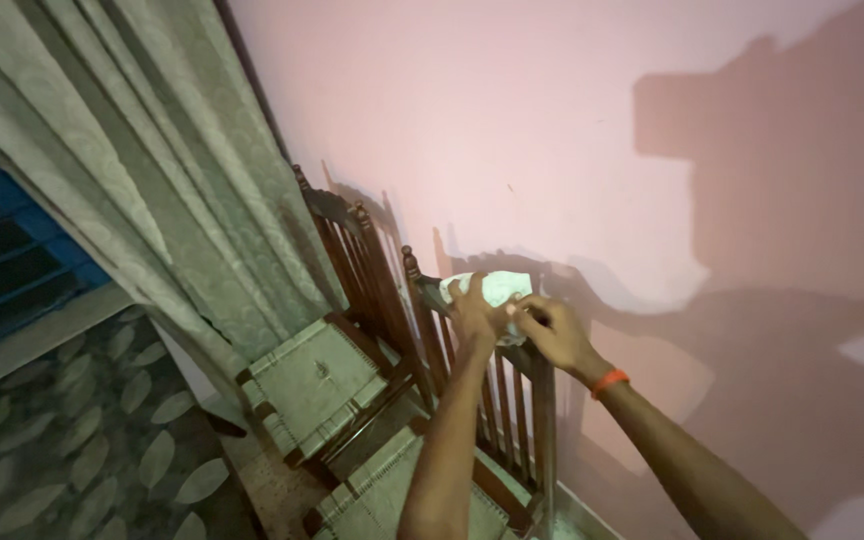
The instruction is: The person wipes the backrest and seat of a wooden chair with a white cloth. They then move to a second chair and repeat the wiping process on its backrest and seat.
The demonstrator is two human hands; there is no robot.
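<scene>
Both hands, left hand (474, 308) and right hand (552, 330), grip a white cloth (497, 290) on the near chair (472, 400) top rail; best press firmly, wiping along it.

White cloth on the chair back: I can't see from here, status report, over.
Left hand and right hand both grip the white cloth. Cloth pressed on the near wooden chair top rail. Nothing in the way.
</scene>
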